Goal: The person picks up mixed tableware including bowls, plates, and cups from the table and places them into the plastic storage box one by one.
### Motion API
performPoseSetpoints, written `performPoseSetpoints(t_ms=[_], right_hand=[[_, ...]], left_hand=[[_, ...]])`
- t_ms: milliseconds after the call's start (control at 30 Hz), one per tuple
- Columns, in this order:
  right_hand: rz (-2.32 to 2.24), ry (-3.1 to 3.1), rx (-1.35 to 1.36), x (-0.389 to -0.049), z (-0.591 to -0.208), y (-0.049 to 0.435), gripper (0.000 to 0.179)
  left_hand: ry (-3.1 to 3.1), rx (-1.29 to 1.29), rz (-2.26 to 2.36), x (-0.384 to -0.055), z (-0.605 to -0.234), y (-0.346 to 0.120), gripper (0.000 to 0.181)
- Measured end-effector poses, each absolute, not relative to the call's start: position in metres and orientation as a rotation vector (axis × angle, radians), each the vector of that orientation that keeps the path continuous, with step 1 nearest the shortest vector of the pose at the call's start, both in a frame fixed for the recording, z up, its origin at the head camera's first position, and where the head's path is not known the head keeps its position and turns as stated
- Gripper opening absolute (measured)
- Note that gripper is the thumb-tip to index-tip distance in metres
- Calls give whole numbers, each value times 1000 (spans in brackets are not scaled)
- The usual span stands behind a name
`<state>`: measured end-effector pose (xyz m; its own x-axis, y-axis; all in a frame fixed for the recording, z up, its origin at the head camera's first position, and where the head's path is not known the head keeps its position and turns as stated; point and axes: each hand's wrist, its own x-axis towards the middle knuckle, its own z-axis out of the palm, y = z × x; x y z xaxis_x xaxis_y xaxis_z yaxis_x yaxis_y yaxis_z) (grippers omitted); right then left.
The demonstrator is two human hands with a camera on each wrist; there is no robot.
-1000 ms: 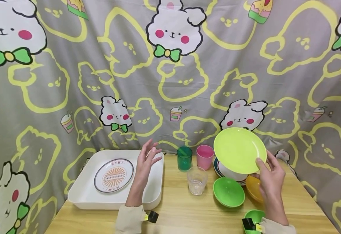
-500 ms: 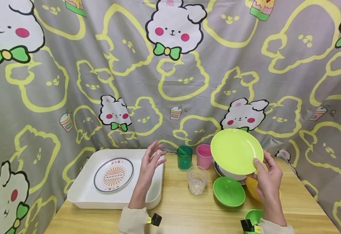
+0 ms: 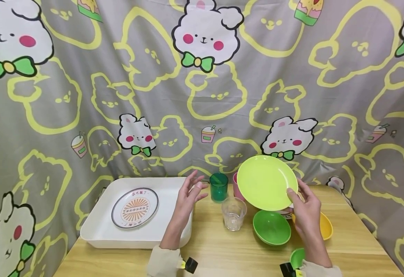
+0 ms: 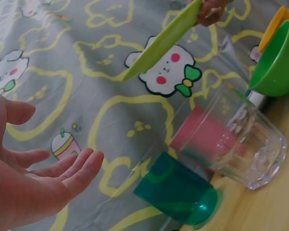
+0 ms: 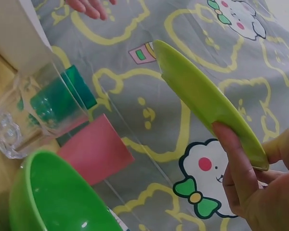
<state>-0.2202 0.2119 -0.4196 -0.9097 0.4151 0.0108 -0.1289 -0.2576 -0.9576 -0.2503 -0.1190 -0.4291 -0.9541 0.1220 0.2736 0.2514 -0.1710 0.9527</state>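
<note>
A yellow-green plate (image 3: pixel 267 182) is held up above the table by my right hand (image 3: pixel 305 207), thumb on its upper face and fingers beneath the rim. In the right wrist view the plate (image 5: pixel 207 101) appears nearly edge-on. My left hand (image 3: pixel 188 194) hovers in the air by the right side of a white tray (image 3: pixel 98 231), fingers spread and holding nothing. Inside that tray lies a white plate with an orange sunburst print (image 3: pixel 135 207). Below the held plate sit a green bowl (image 3: pixel 272 227) and, partly hidden by my right arm, an orange bowl (image 3: pixel 326 226).
A teal cup (image 3: pixel 218 187) and a pink cup (image 3: pixel 237 187) stand at the table's back, the pink one partly covered by the plate. A clear glass (image 3: pixel 233 215) is in front of them. A smaller green bowl (image 3: pixel 297 257) sits by my right sleeve. A patterned curtain hangs behind.
My right hand has carried the yellow-green plate leftward and slightly down. My left hand has shifted to the right, toward the teal cup. The tableware on the table stays put.
</note>
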Motion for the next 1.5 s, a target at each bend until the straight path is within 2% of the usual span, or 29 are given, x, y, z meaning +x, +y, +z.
performPoseSetpoints(t_ms=[367,667,1067,1500], right_hand=[[2177,-1783,-309,-221,-424,200,56],[2144,-1891,-191,-222,-431,188,54],[2122,-1985,-51,-224,-438,177,50],[2119,-2030,23,-225,-444,169,50]], left_hand=[[-1981,-484,-2387,-250,-435,-101,63],[-2020,-513,-2472,-249,-441,-93,58],[-2029,-546,-2573,-247,-447,-89,64],[-2086,-376,-2505,-245,-448,-87,57]])
